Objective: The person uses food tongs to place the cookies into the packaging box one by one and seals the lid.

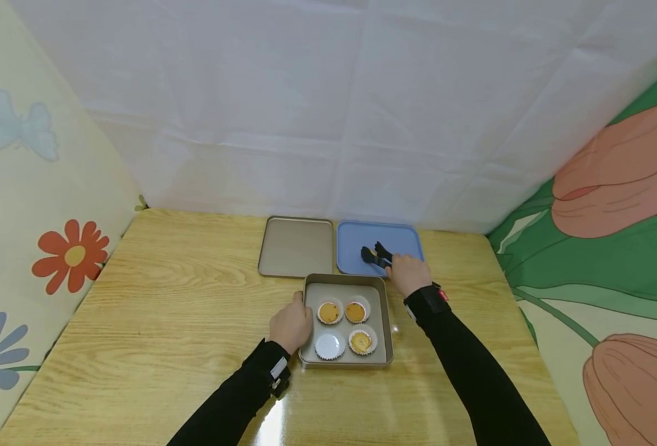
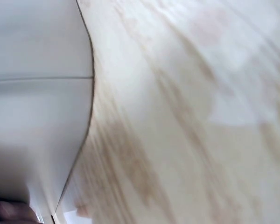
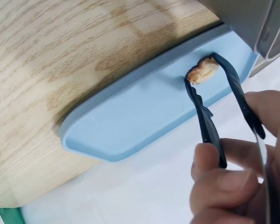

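Here, right of centre, right hand (image 1: 410,274) grips tongs (image 3: 206,125) pinching pastry (image 3: 203,71): likely light, crumbly; squeeze sides gently. Left hand (image 1: 291,323) holds tin (image 1: 340,328).

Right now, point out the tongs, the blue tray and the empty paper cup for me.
Tongs (image 3: 208,129): right wrist view, on one black arm.
Blue tray (image 3: 147,108): right wrist view, on its bare floor.
Empty paper cup (image 1: 329,346): head view, on its inside bottom.
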### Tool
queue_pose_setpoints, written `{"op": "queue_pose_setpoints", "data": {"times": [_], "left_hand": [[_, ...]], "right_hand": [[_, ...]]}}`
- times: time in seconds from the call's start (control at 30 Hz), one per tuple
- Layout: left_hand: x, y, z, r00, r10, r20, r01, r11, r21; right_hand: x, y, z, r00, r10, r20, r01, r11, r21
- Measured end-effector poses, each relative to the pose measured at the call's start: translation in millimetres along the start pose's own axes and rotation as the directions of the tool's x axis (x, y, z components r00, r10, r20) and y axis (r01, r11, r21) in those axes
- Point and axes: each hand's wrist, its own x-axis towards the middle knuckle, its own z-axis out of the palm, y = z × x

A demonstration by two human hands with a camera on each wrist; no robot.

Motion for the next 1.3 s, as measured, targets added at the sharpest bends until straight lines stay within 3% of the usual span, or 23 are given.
{"op": "queue_pose_setpoints", "data": {"times": [0.4, 0.67, 0.83, 0.93, 1.1, 1.3], "left_hand": [[-2.1, -1.1, 4.9, 1.0, -0.001, 0.009, 0.001, 1.0, -0.01], [-3.0, -0.3, 5.9, 1.0, 0.006, 0.001, -0.006, 1.0, -0.004], [-2.9, 1.0, 4.6, 1.0, 0.01, 0.001, -0.01, 1.0, -0.002], [-2.5, 1.1, 3.7, 1.0, 0.003, 0.01, -0.003, 1.0, -0.001], [-1.8, 0.6, 1.0, 1.0, 0.002, 0.019, -0.002, 1.0, 0.008], [-1.4, 1.5, -2.6, 1.0, 0.009, 0.006, -0.009, 1.0, 0.006]], "right_hand": [[-6.1, 5.7, -1.5, 1.0, 0.0, 0.022, -0.002, 0.998, 0.055], [-10.2, 10.6, -7.3, 1.0, 0.003, -0.013, -0.002, 0.998, 0.06], [-16.9, 11.9, -16.2, 0.995, -0.009, -0.096, 0.015, 0.998, 0.068], [-23.8, 11.5, -23.2, 0.984, -0.051, -0.17, 0.062, 0.997, 0.056], [-37.8, 7.5, -34.2, 0.948, -0.139, -0.286, 0.153, 0.988, 0.028], [-59.9, -3.1, -40.1, 0.913, -0.232, -0.336, 0.245, 0.97, -0.006]]}}
